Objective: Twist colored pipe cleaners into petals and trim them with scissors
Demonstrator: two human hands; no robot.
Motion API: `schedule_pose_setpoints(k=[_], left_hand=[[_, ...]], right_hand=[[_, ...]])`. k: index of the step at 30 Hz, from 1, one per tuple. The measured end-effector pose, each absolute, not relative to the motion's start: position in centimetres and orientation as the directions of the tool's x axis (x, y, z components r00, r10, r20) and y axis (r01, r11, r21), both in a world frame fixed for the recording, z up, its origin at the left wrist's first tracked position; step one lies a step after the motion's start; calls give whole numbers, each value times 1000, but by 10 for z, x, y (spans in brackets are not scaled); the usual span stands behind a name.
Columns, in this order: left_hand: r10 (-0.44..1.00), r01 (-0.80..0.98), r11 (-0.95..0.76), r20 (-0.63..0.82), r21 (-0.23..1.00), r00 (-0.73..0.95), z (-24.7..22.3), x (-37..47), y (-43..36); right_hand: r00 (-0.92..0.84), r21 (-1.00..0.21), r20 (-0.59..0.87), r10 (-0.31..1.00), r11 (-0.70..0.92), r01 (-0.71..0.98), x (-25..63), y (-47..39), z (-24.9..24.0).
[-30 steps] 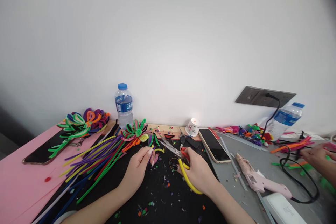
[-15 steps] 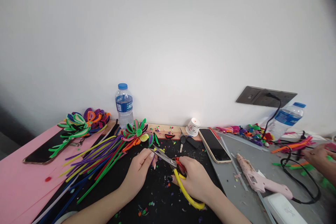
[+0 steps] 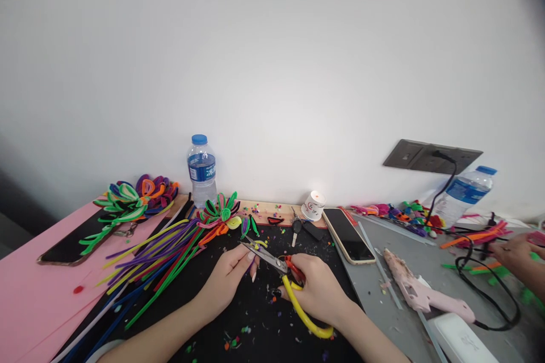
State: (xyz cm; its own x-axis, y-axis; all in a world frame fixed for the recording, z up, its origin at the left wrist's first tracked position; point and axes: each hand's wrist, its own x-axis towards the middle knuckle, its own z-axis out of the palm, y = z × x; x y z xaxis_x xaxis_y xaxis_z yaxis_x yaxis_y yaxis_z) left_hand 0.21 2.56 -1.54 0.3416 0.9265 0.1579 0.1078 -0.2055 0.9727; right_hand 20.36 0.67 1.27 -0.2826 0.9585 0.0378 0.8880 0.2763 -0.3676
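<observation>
"First, where do we place the scissors (image 3: 279,264)?"

"We find them above the black mat (image 3: 255,340), between the two hands. Their long axis runs slantwise, handles toward the right hand (image 3: 321,286), tips pointing left and slightly away from us."

"Which hand is nearer?"

"We record the right as in contact: its fingers are closed around the red and yellow handles. The left hand (image 3: 223,278) lies at the blade end, its fingertips beside the tips. We cannot confirm whether metal touches skin."

"How do we grade the left grip?"

"Pinched, thumb against fingers, with what we read as a small purple piece (image 3: 247,268) between them, mostly hidden. The blades stand slightly apart, and we judge that their direction relative to that pinch is what matters."

"And further out?"

"We note the keys (image 3: 297,226) beyond the scissors, the phone (image 3: 349,236) to the right of them, and the fuzzy stems (image 3: 157,255) to the left of the left hand. Well apart, at far right, we log another person's hand (image 3: 511,255)."
</observation>
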Motion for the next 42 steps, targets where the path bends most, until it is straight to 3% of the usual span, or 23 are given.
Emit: schedule_pose_setpoints(k=[5, 11, 17, 20, 22, 25, 29, 32, 34, 42], left_hand=[[882, -111, 76, -15, 991, 470, -22, 0, 34], [768, -313, 350, -80, 883, 636, -17, -5, 34], [612, -277, 544, -148, 792, 777, -10, -9, 23], [587, -293, 574, -136, 764, 798, -11, -9, 23], [682, -370, 517, -111, 772, 723, -13, -6, 26], [842, -371, 290, -52, 882, 536, -17, 0, 32], [939, -64, -93, 109, 994, 327, -17, 3, 35], [946, 297, -305, 252, 905, 204, -15, 1, 32], [923, 448, -385, 338, 807, 183, -15, -1, 31], [826, 532, -559, 488, 637, 284, -23, -8, 35]], right_hand=[[-291, -378, -26, 956, 260, 889, 207, 10, 16], [-394, -423, -8, 919, 354, 834, 211, 11, 18], [-547, -466, 24, 837, 494, 734, 210, 8, 22], [-547, -488, 32, 837, 490, 722, 209, 8, 20], [-476, -496, 14, 879, 420, 760, 210, 9, 17], [-360, -530, -33, 932, 289, 797, 213, 12, 12], [-294, -595, -85, 952, 188, 781, 212, 11, 9], [-281, -617, -110, 953, 156, 772, 209, 7, 8], [-270, -620, -120, 955, 140, 772, 206, 4, 6], [-221, -600, -130, 967, 101, 793, 201, -1, 4]])
